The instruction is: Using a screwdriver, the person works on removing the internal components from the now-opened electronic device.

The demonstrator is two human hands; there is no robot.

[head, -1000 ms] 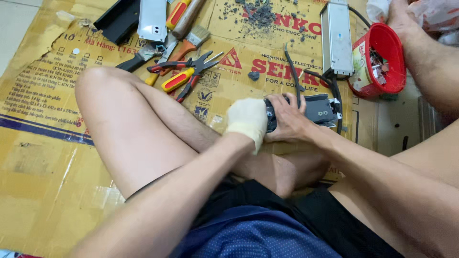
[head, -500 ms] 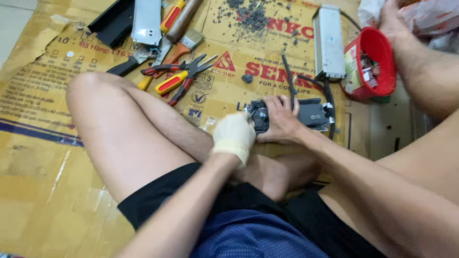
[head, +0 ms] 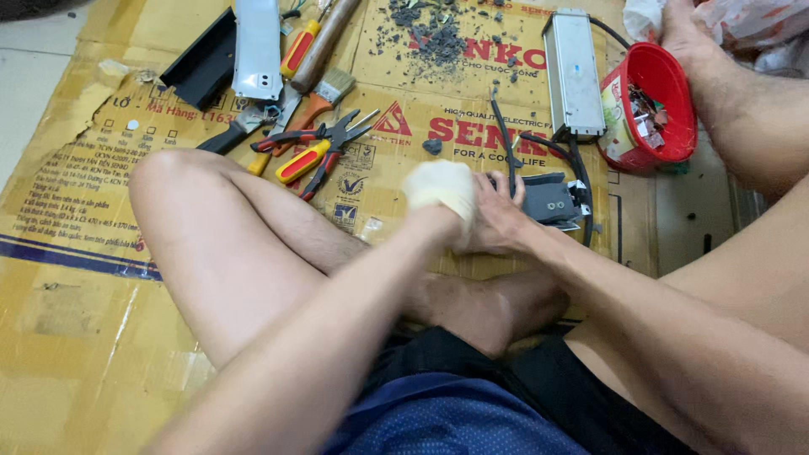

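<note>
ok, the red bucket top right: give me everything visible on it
The red bucket is a small round tub that looks like plastic, with a printed label on its outer wall. It is tipped toward the camera, so its mouth shows small scrap pieces inside. It sits at the cardboard sheet's right edge, beside the long silver metal box. A bare foot rests at its upper rim; contact is unclear. Neither hand touches it.

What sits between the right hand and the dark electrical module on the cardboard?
Nothing visible. The right hand already rests on the dark module, and the gloved left hand is pressed beside it; black cables run past behind.
</note>
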